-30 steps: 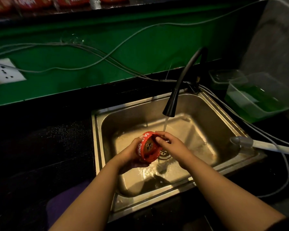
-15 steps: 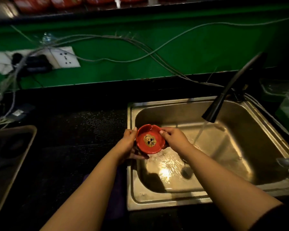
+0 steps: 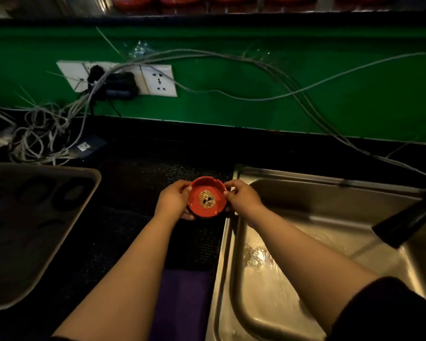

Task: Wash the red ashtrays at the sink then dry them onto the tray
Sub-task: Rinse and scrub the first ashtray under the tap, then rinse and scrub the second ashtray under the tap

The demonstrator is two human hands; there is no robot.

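Gripping red ashtray [image 3: 207, 197]: left hand [image 3: 172, 202]; right hand [image 3: 243, 198].

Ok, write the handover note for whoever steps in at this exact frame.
Left hand and right hand each grip one side of the red ashtray, upright, held above the dark counter mat between tray and sink.
Done: the ashtray is out of the sink.
Left: dry it and set it on the tray at left; water runs from the tap.
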